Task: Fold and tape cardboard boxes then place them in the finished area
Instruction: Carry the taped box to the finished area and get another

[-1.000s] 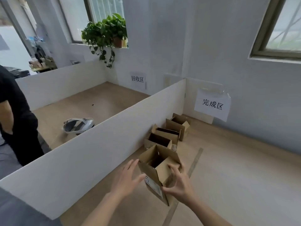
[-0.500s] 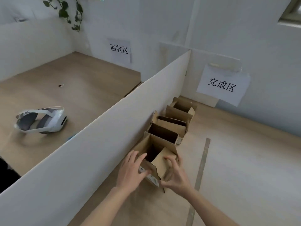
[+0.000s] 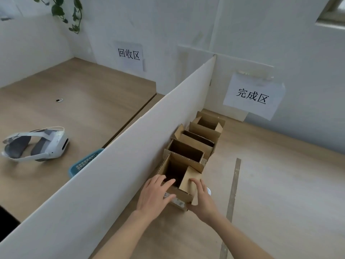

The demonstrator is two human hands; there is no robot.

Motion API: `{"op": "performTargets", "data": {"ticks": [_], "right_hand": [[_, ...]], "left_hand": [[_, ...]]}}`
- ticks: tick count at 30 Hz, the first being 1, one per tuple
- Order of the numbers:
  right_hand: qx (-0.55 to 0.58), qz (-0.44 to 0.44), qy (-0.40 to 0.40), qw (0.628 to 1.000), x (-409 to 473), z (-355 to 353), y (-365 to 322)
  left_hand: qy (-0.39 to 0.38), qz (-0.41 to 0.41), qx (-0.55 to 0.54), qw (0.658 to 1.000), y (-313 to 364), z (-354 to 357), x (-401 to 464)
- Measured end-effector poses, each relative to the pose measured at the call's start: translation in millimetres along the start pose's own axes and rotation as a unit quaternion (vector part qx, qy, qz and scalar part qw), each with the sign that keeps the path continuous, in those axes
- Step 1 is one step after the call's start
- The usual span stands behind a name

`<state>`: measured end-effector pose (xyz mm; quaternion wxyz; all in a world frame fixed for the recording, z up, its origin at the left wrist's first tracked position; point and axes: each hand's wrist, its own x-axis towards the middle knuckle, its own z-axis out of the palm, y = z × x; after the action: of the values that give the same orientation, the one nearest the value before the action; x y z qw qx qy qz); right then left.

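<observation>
Both hands, left hand [image 3: 155, 195] and right hand [image 3: 202, 200], flank the nearest cardboard box [image 3: 180, 179].

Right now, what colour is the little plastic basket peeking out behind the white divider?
Blue: the small plastic basket, seen in the head view.

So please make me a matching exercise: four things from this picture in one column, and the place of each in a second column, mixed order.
Things:
1. headset
2. blue basket
3. nearest box
4. right sign

Places:
A. between both hands
B. taped to the wall above the box row
C. left table, out in the open
D. half hidden behind the divider

Pairs: 1-C, 2-D, 3-A, 4-B
</observation>
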<state>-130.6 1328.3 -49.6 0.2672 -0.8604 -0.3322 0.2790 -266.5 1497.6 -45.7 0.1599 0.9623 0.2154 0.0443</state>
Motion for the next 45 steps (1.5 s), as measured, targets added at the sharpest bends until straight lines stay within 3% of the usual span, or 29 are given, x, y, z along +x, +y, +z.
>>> {"op": "performTargets", "data": {"ticks": [9, 16, 22, 30, 38, 45], "right_hand": [[-0.069, -0.015, -0.003, 0.998, -51.0, -44.4, 8.9], [-0.119, -0.023, 0.073, 0.99, -148.5, -126.0, 27.2], [-0.149, -0.006, 0.153, 0.977, -299.5, -226.7, 84.7], [-0.169, 0.098, 0.277, 0.941, -573.8, -357.5, 210.3], [-0.159, 0.287, 0.372, 0.868, -839.3, -426.1, 341.3], [-0.101, 0.424, 0.413, 0.8, -1018.1, -429.7, 444.9]], "left_hand": [[-0.013, -0.015, 0.018, 1.0, 38.4, -22.3, -27.8], [-0.001, 0.034, 0.063, 0.997, 143.2, -58.6, -58.3], [0.034, 0.057, 0.026, 0.997, 312.4, -73.6, -108.2], [0.03, 0.182, -0.038, 0.982, 599.0, -55.5, -198.7], [-0.014, 0.347, -0.063, 0.936, 876.8, -32.0, -294.1], [-0.07, 0.479, -0.056, 0.873, 1056.4, 40.7, -386.7]]}}
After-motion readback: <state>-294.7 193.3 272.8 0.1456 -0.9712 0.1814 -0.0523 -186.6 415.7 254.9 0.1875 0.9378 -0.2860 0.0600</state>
